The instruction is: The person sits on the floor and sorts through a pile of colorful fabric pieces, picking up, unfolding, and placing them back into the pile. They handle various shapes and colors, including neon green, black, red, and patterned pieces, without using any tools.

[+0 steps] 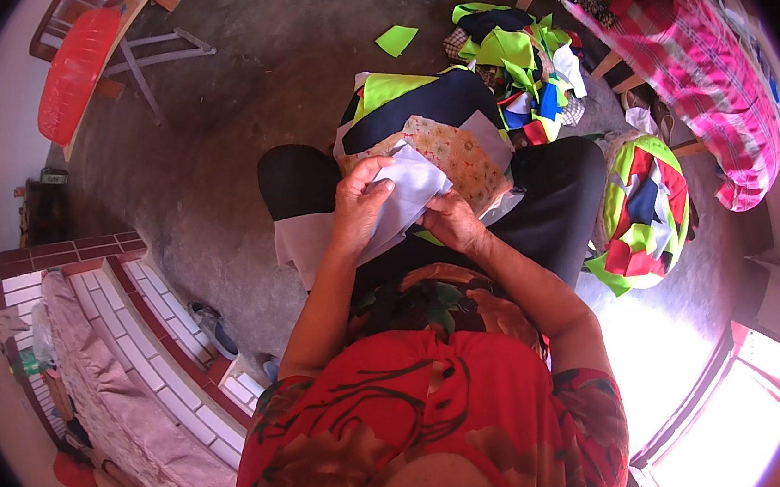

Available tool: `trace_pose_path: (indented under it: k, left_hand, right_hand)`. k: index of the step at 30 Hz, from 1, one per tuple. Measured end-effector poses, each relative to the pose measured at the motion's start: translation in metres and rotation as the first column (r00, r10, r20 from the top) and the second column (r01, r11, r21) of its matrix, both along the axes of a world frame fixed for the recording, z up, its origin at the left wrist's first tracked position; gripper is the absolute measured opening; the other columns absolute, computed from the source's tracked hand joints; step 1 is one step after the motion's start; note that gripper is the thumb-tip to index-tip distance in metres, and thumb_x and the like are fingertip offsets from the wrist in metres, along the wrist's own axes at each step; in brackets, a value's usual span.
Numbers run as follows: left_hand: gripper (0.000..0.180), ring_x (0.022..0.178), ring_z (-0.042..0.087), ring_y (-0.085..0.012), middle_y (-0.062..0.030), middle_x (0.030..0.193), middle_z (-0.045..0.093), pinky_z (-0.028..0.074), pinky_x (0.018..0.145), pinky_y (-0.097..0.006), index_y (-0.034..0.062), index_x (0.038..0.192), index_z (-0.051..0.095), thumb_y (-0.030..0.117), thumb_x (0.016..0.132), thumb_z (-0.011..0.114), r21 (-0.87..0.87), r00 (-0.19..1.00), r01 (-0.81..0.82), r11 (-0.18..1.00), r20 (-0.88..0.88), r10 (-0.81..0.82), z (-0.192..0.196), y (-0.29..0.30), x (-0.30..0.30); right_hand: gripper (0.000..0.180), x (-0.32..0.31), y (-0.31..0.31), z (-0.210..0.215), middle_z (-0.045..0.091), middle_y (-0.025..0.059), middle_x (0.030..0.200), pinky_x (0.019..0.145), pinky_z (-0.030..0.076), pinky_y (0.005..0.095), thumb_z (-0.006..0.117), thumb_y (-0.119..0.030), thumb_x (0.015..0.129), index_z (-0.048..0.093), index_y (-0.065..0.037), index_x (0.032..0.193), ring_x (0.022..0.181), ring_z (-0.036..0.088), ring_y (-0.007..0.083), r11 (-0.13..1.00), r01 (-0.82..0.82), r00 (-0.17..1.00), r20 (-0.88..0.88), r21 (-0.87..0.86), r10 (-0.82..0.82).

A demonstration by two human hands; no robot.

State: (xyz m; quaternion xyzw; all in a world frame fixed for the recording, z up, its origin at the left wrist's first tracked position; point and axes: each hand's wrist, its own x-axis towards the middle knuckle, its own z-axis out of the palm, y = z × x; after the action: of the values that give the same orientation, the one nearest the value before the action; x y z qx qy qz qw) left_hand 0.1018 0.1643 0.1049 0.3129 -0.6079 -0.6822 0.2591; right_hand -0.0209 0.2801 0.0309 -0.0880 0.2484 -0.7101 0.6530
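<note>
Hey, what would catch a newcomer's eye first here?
Probably the neon-bright scrap pile at upper right, with the pink plaid cloth farther right. The red patterned shirt spans the bottom middle. Near the centre, the left hand and right hand hold a pale cloth piece.

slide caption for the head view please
Left hand and right hand hold a pale cloth, with bright fabric scraps heaped on the floor.

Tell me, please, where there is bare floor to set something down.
The widest bare floor lies between the white brick structure and the left knee, reaching toward the lime scrap. Crowded: the scrap pile, the colourful bundle by the right knee, and the lap, where the left hand and right hand hold pale cloth.
</note>
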Motion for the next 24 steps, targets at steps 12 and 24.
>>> trace_pose_path:
  k: [12, 24]
  left_hand:
    - [0.029, 0.096, 0.055, -0.0070, 0.0005, 0.105, 0.062, 0.044, 0.086, -0.024, 0.0026, 0.113, 0.059, -0.003, 0.084, 0.059, -0.144, 0.990, 0.058, 0.988, 0.132, -0.039, -0.011, 0.000, 0.001]
    - [0.050, 0.093, 0.063, -0.0150, -0.0090, 0.103, 0.066, 0.048, 0.084, -0.028, 0.0027, 0.114, 0.058, 0.004, 0.068, 0.076, -0.371, 0.899, 0.312, 0.875, 0.414, -0.145, 0.043, -0.023, 0.024]
  right_hand:
    - [0.052, 0.000, -0.004, 0.021, 0.054, 0.0057, 0.126, 0.097, 0.044, 0.0394, 0.065, -0.028, 0.089, 0.045, -0.006, 0.131, 0.117, 0.051, 0.0208, 0.995, 0.015, 0.999, 0.046, 0.102, -0.019]
    - [0.041, -0.033, -0.015, 0.060, 0.062, 0.0075, 0.111, 0.081, 0.054, 0.0421, 0.064, -0.024, 0.090, 0.053, -0.008, 0.126, 0.096, 0.062, 0.0212, 0.923, 0.315, 0.933, -0.249, 0.220, -0.259]
